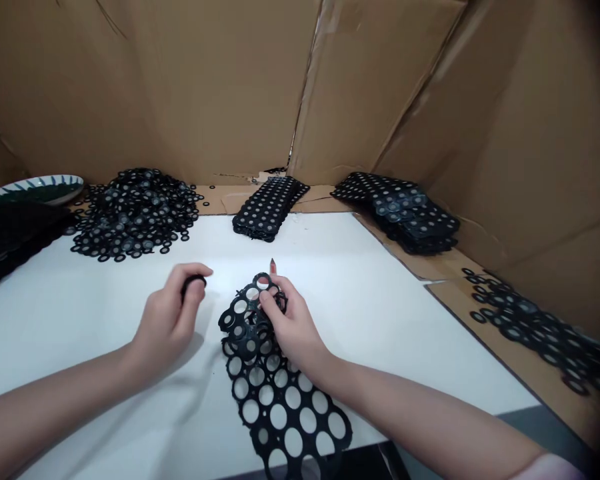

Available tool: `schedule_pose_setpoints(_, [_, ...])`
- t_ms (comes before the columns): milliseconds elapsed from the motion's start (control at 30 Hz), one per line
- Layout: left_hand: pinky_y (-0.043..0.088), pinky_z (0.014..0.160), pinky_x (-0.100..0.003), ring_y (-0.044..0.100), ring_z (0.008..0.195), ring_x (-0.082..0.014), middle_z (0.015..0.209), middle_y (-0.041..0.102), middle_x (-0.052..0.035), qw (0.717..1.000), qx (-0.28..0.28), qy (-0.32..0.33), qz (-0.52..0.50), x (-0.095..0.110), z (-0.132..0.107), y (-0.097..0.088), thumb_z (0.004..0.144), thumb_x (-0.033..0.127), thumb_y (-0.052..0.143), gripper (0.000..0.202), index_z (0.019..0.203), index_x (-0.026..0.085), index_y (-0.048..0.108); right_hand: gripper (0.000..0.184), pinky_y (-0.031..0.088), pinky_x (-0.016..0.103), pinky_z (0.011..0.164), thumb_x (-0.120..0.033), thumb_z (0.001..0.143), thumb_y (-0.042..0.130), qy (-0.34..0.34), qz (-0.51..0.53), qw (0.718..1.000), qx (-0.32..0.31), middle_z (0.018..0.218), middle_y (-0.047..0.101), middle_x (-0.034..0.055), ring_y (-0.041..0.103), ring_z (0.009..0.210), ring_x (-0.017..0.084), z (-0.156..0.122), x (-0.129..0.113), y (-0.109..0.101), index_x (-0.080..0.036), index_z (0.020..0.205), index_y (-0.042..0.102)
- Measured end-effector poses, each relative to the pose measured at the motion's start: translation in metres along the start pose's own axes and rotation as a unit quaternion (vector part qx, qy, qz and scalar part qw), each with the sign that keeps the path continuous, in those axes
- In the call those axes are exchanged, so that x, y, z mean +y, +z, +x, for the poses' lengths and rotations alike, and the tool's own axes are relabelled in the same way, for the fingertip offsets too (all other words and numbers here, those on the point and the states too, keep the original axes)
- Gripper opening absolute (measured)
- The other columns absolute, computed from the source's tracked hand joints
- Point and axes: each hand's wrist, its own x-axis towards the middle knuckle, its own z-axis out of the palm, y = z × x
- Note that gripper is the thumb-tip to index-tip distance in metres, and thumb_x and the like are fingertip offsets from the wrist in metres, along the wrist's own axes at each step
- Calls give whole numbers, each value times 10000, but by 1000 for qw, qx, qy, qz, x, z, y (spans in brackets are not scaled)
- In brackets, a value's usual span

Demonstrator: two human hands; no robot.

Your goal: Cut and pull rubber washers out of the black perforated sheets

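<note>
The fingertips (pixel 200 271) of my left hand (pixel 167 320) are pinched shut on a small black rubber ring (pixel 194 281), held just above the table. The fingers (pixel 270 301) of my right hand (pixel 293 327) are closed on the far end of a long black rubber sheet full of round holes (pixel 285 407). The sheet lies in the middle of the white table top (pixel 380 313) and hangs over the near edge.

I think this sheet is almost done. Its near holes are big and empty, and white shows through them. Only the crumpled far end under my right hand seems to have rings in it.

Far left sits a big pile of loose black rings (pixel 135 212), so a lot looks done. A stack of black dotted sheets (pixel 269 208) in the far middle and another heap of black sheets (pixel 405 213) far right look full, so I think a lot is left.

There is open white table between my hands and those piles. Brown cardboard walls (pixel 205 80) close the far and right sides. More scattered black rings (pixel 530 320) lie past the table's right edge. A green and white plate (pixel 33 187) sits far left.
</note>
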Motion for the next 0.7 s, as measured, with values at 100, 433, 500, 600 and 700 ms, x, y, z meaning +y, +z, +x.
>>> schedule_pose_setpoints(100, [346, 497, -222, 429, 457, -103, 554, 454, 50, 991, -114, 34, 65, 4, -12, 9, 878, 306, 303, 224, 1015, 217, 456, 243, 471, 335, 764, -431, 818, 471, 19, 34, 999, -29, 857, 576, 40, 581, 811, 177, 2, -3, 0, -191, 859, 490])
schedule_pose_setpoints(433, [356, 531, -187, 458, 541, -74, 669, 521, 28, 970, -101, 167, 146, 4, -13, 9, 867, 189, 335, 135, 831, 191, 465, 301, 441, 323, 791, -478, 804, 496, 66, 83, 992, -73, 731, 557, -9, 560, 759, 142, -15, -15, 1, -208, 930, 453])
schedule_pose_setpoints(500, [357, 525, -171, 454, 534, -64, 652, 516, 35, 972, -72, 169, 146, 6, -13, 5, 866, 180, 362, 117, 810, 189, 464, 446, 433, 332, 828, -405, 731, 620, 60, 86, 991, -85, 808, 571, -11, 561, 821, 146, -19, -17, 1, -229, 1084, 412])
schedule_pose_setpoints(600, [354, 519, -169, 449, 521, -63, 630, 514, 37, 960, -16, 226, 162, 6, -13, -2, 856, 164, 395, 113, 776, 189, 471, 619, 438, 330, 837, -307, 686, 675, 63, 88, 990, -92, 875, 561, -14, 560, 847, 139, -21, -15, 0, -260, 1200, 333])
schedule_pose_setpoints(700, [346, 508, -175, 437, 496, -64, 594, 502, 42, 939, 43, 280, 194, 5, -12, -6, 846, 149, 418, 114, 760, 189, 480, 425, 444, 310, 827, -290, 716, 644, 69, 92, 989, -92, 873, 553, -12, 557, 829, 126, -19, -12, 1, -242, 1077, 424])
